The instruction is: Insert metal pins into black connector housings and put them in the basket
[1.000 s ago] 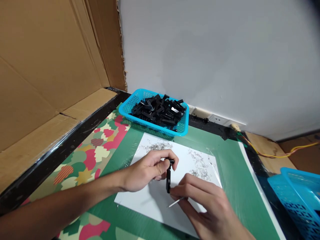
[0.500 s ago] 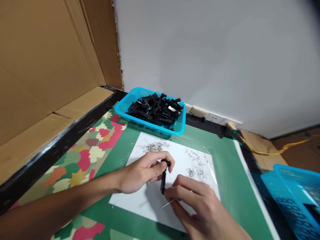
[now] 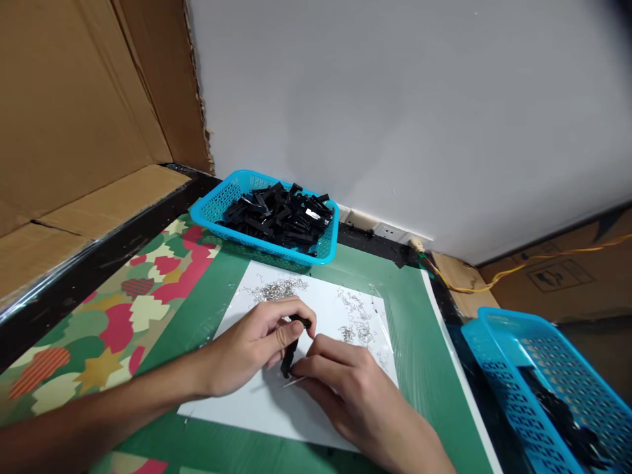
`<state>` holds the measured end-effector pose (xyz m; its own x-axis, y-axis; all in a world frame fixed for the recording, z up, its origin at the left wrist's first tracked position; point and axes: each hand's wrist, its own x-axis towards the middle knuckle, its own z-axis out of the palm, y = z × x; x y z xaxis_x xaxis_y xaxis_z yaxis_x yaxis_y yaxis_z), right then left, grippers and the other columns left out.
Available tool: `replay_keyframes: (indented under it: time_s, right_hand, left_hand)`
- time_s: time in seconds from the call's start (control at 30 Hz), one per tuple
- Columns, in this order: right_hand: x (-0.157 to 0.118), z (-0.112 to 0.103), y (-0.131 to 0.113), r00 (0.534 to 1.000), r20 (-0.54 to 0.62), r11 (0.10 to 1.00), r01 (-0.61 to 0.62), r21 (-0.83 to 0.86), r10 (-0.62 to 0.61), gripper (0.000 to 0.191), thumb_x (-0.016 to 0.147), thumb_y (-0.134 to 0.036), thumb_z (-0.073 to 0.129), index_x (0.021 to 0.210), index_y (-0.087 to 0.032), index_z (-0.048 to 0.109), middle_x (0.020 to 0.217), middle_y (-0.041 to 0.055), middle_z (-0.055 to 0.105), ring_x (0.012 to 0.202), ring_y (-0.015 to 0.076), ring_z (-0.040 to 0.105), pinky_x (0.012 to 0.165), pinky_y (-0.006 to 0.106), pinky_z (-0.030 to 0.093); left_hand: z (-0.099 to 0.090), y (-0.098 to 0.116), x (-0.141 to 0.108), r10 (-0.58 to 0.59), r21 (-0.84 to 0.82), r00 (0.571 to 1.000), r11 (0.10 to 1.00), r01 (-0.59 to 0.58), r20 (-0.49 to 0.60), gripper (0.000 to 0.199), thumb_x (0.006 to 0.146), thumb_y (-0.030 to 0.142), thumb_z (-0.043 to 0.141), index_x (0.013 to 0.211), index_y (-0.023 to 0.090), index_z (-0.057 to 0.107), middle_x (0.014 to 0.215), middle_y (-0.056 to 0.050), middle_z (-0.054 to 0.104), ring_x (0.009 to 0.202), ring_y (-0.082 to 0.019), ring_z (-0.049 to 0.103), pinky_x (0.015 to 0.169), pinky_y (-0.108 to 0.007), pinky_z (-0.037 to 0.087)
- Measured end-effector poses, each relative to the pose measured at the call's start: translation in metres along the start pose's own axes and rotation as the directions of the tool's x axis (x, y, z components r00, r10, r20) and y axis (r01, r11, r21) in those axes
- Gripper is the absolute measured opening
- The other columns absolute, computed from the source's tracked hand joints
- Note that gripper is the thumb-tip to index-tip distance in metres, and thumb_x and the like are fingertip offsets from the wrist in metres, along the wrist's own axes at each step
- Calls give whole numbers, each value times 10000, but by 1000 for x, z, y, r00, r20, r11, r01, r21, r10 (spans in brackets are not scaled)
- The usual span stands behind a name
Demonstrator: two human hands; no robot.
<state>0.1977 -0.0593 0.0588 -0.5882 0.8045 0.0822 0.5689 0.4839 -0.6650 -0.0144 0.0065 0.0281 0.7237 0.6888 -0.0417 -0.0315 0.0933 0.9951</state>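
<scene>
Above the white sheet, my left hand is closed on a small black plastic part, thumb against fingers at its upper end. The part is narrow and elongated, with its lower end towards me. My right hand is closed round a thin pointed metal tool; only its silver tip shows, close by the part's lower end. Whether the tip touches the part, I cannot tell. Small wiry metal pieces lie on the sheet in a left pile and a looser right scatter.
Behind the sheet stands a blue basket heaped with similar black parts. A second blue basket with black pieces is at right. Cardboard rises at left; a wall with sockets and yellow wires borders the back.
The view has shifted, so everything sits further left and more of the right basket shows. My right hand and the tool's tip have come closer to the black part's lower end.
</scene>
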Motion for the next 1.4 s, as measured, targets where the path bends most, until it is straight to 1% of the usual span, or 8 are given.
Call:
replay_keyframes:
  time_s: [0.33, 0.5, 0.6, 0.7, 0.87, 1.13, 1.27, 1.4]
  right_hand:
    - [2, 3, 7, 976, -187, 993, -101, 63, 111, 171, 1068, -219, 580, 1129, -216, 739, 915, 35, 646, 715, 135, 603, 652, 254, 469]
    - [3, 2, 12, 937, -286, 977, -173, 124, 203, 171, 1021, -331, 699, 1157, -252, 767, 832, 10, 615, 684, 142, 571, 590, 256, 432]
    - [2, 3, 22, 877, -436, 979, -170, 115, 203, 191, 997, -335, 735, 1161, -243, 771, 764, -9, 577, 638, 141, 522, 563, 267, 390]
    - [2, 1, 35, 820, -539, 982, -165, 98, 191, 159, 1011, -310, 710, 1133, -232, 776, 735, -18, 548, 602, 133, 475, 554, 271, 367]
    - [0, -14, 55, 838, -511, 977, -213, 15, 190, 210, 982, -381, 747, 1109, -216, 779, 788, 12, 581, 662, 159, 530, 574, 273, 406]
    - [-3, -30, 60, 881, -422, 960, -270, -81, 212, 325, 1136, -277, 436, 1152, -204, 753, 1042, 85, 670, 900, 203, 669, 825, 348, 529]
    - [-1, -25, 61, 865, -470, 959, -257, -119, 174, 320, 1126, -316, 480, 1039, -196, 763, 1106, 110, 695, 953, 226, 684, 846, 366, 536]
    - [3, -18, 62, 803, -536, 965, -242, 105, 259, 307, 1099, -370, 558, 959, -191, 765, 967, 86, 761, 842, 216, 730, 779, 345, 567]
  left_hand:
    - [-4, 1, -1, 129, 10, 972, 992, -130, -196, 303, 1087, 498, 554, 1094, 211, 650, 827, 39, 479, 628, -80, 408, 558, -214, 329]
    - [-4, 1, -5, 279, 176, 930, 954, -241, -241, 215, 1102, 395, 557, 1125, 210, 665, 940, 3, 579, 622, -71, 488, 574, -214, 404]
    - [-5, -3, -6, 491, 431, 852, 818, -381, -179, 132, 1088, 259, 586, 1172, 216, 677, 978, -29, 647, 748, -115, 603, 660, -227, 481]
    - [-7, -7, -6, 639, 633, 769, 592, -498, 8, 224, 1055, 132, 608, 1264, 196, 654, 1025, -61, 718, 908, -165, 697, 768, -253, 547]
    - [-9, -15, -3, 686, 773, 718, 391, -500, 118, 373, 1017, 97, 667, 1383, 151, 627, 1109, -91, 790, 935, -187, 786, 776, -248, 614]
    - [-6, -19, 1, 579, 802, 803, 408, -437, 143, 244, 1048, 169, 601, 1262, 162, 718, 1003, -98, 815, 787, -207, 800, 726, -278, 654]
    - [-5, -16, 1, 568, 817, 813, 402, -414, 132, 237, 1051, 166, 584, 1245, 181, 720, 855, -61, 790, 703, -188, 771, 636, -243, 603]
    - [-7, -15, 1, 531, 839, 834, 379, -392, 149, 242, 1060, 129, 541, 1242, 172, 695, 832, -56, 772, 680, -179, 754, 591, -233, 550]
